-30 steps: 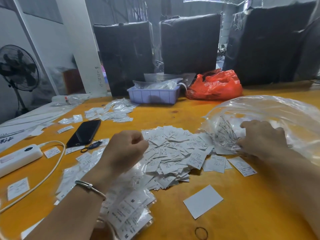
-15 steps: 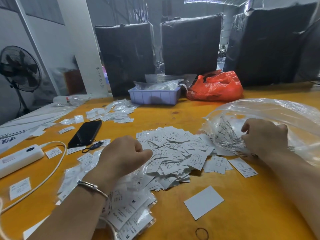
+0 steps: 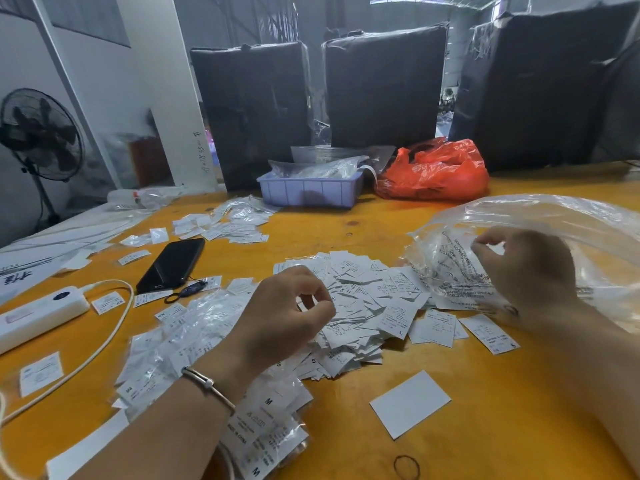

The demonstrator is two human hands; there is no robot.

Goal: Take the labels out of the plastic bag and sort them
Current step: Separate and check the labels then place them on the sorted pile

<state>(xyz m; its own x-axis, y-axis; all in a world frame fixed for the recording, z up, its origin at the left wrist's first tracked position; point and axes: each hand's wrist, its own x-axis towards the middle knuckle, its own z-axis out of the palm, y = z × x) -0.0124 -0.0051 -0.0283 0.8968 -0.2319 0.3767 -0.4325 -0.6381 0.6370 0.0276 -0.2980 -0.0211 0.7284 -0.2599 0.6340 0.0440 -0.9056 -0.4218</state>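
A heap of small white size labels (image 3: 363, 306) lies loose in the middle of the yellow table (image 3: 519, 420). To its right sits a large clear plastic bag (image 3: 561, 220) with printed text near its mouth. My right hand (image 3: 526, 275) pinches the crumpled bag mouth, which faces the heap. My left hand (image 3: 284, 313) hovers over the heap's left side with fingers curled; its palm is hidden, so I cannot tell whether it holds a label. Clear packets of labels marked M (image 3: 266, 420) lie under my left forearm.
A black phone (image 3: 171, 265), a white power strip (image 3: 41, 313) and its cable (image 3: 114, 327) lie at the left. A blue tray (image 3: 308, 192) and a red bag (image 3: 436, 171) stand at the back. A blank white card (image 3: 410, 403) and a rubber band (image 3: 407, 467) lie near me.
My left fist has loosened a little over the heap. My right hand has shifted on the bag mouth, its fingers now raised in a pinch.
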